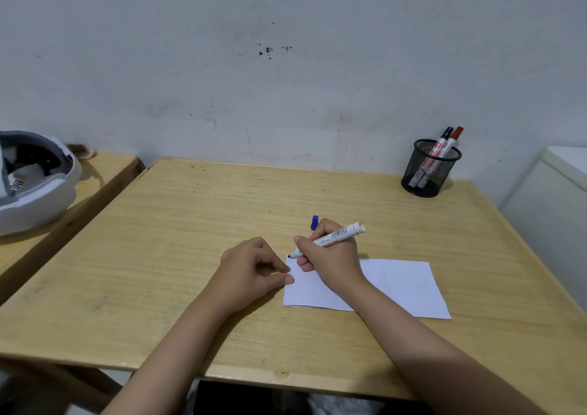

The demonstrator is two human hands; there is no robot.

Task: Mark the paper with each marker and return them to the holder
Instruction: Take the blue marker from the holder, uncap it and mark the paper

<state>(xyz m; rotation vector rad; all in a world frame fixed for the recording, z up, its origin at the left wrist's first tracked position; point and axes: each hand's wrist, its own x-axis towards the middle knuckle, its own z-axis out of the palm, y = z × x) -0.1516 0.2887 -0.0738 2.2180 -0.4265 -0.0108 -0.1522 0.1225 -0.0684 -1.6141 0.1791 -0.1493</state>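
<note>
Forearms enter from the bottom edge and converge on the paper (397, 284), a white sheet lying flat on the right half of the wooden table (178, 224). Right hand (330, 255): fingers curled closed in a writing grip round an uncapped marker (336, 236). The marker's long axis runs from its butt end, raised up and to the right, down and to the left to its dark tip, which sits at the sheet's far-left corner; whether the tip actually touches the paper cannot be told at this resolution, and no stroke is visible yet. Left hand (254, 268): loosely curled, holding nothing, its fingertips (287, 278) pressed on the sheet's left edge to steady it. Blue cap (314, 222): seen just beyond the right-hand knuckles; whether it stands on the table or is held by the fingers cannot be told.

Holder (430, 168): a black mesh cup at the far-right corner of the table, well apart from the paper, containing a black-capped marker (443, 143) and a red-capped marker (452, 141), both leaning to the right. From the working hand the holder lies ahead and to the right, so the right hand is the nearer one for the return. Judged stage: first marker in use, with recapping needed before it goes back. White helmet-like object (38, 179) rests on the adjoining table at left, clear of the work.
</note>
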